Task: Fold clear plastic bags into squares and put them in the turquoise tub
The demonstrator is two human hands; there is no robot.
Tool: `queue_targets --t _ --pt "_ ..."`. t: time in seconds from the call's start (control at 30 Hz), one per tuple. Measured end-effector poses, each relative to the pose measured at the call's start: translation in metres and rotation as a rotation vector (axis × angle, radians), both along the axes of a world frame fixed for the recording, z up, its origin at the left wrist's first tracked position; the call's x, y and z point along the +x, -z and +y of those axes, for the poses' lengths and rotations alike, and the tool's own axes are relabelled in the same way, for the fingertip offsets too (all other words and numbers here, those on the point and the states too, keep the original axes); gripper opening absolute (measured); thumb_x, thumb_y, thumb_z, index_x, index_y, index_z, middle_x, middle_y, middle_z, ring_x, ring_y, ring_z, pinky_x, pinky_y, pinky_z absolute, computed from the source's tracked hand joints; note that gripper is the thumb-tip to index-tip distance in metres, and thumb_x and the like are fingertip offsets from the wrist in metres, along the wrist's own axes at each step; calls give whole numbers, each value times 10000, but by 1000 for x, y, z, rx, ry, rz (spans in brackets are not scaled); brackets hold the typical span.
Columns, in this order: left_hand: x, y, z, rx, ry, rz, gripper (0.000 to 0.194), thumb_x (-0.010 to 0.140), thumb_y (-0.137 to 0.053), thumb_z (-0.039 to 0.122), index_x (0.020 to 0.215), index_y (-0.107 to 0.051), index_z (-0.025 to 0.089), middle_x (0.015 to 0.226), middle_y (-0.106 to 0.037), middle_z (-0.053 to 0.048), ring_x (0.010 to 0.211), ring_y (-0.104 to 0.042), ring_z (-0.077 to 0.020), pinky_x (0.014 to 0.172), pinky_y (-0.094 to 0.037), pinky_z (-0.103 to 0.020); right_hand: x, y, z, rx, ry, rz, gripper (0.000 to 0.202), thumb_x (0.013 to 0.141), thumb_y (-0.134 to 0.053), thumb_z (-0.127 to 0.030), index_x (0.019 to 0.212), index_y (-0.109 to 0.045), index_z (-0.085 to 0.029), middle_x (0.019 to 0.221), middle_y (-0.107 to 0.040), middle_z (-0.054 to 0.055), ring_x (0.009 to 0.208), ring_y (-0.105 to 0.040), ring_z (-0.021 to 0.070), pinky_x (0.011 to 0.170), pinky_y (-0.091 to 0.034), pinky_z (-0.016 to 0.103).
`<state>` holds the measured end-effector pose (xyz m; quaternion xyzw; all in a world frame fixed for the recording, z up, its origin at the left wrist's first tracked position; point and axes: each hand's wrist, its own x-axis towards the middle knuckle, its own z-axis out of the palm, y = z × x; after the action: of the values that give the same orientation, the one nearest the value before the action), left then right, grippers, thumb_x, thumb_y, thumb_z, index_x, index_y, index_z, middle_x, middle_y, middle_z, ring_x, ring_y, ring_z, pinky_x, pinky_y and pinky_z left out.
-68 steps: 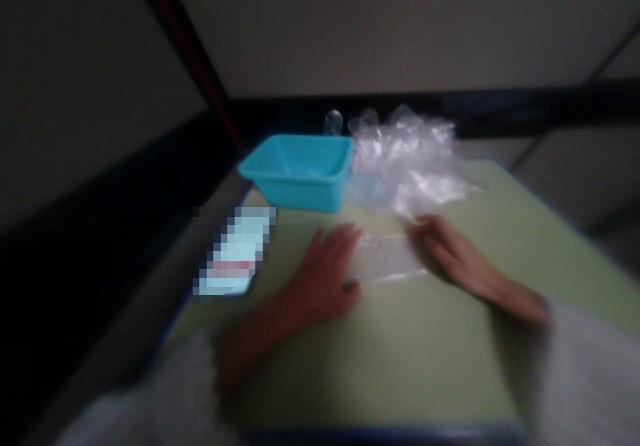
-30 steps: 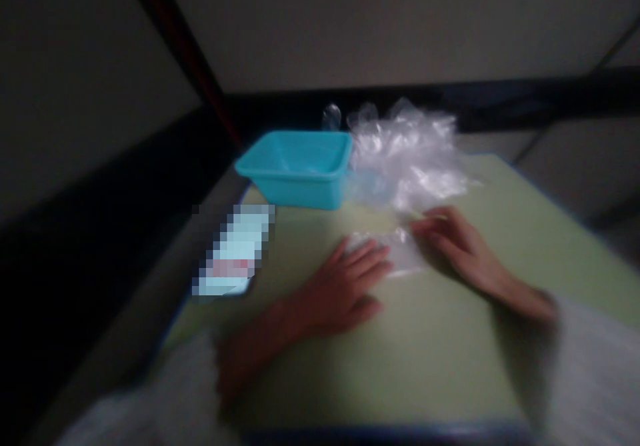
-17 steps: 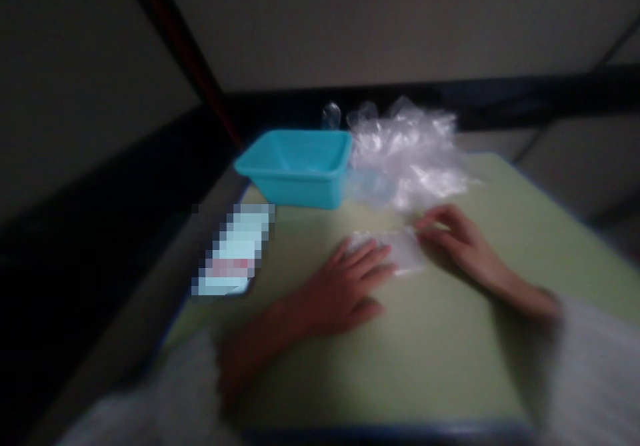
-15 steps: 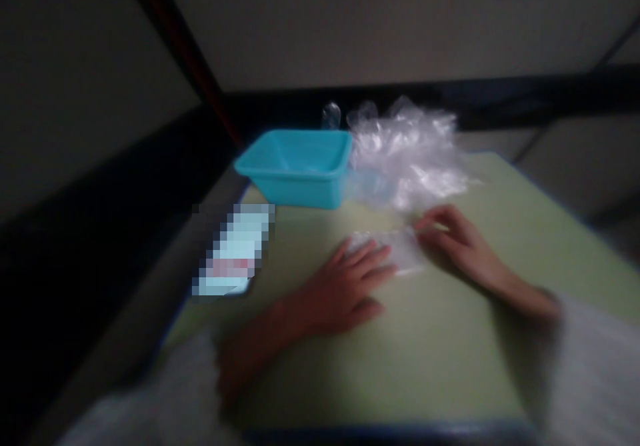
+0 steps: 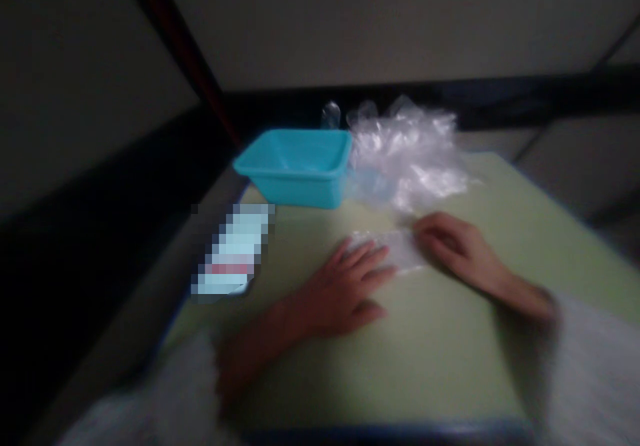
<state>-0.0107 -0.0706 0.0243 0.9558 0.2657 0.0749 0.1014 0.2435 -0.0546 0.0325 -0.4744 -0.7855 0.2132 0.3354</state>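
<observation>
A small clear plastic bag (image 5: 406,251) lies flat on the green table (image 5: 400,373). My left hand (image 5: 347,289) rests with spread fingers over the bag's left part, holding nothing. At the bag's right end is my right hand (image 5: 457,246), its thumb and fingers curled together at the edge. Whether plastic is pinched between those fingertips is too blurred to tell. Behind the hands, a heap of crumpled clear plastic bags (image 5: 410,153) sits beside a turquoise basin (image 5: 300,189).
A pixelated pale rectangular object (image 5: 237,249) lies near the table's left edge. Beyond the basin and the heap, a wall (image 5: 375,26) with a dark band rises behind the table.
My right hand has shifted slightly down, and its fingers have moved closer to the bag's right end. My left hand is almost unmoved.
</observation>
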Motion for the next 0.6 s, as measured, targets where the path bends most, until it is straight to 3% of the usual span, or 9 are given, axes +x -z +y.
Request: queue_targets --t 0.1,0.23,0.6 --pt "-1 1 0 5 2 -11 577 886 -451 512 1390 -380 241 1503 -288 -93 1397 -196 -311 1119 -102 -550 5 -1 2 134 -162 -148 272 884 -492 -291 1110 -626 -220 1140 -647 94 1046 -601 276 891 -479 463" --pt "-1 1 0 19 11 -20 581 883 -452 516 1390 -380 242 1505 -284 -89 1396 -195 -312 1122 -94 -550 9 2 5 182 -273 -288 391 888 -527 -340 1262 -558 -231 1249 -613 92 1150 -558 290 957 -436 505" --pt "0 0 -1 32 -11 6 601 872 -479 503 1384 -382 204 1508 -268 -115 1391 -207 -307 1129 -96 -528 11 7 7 132 -274 -317 442 892 -528 -370 1295 -524 -187 1266 -594 133 1152 -560 296 966 -431 509"
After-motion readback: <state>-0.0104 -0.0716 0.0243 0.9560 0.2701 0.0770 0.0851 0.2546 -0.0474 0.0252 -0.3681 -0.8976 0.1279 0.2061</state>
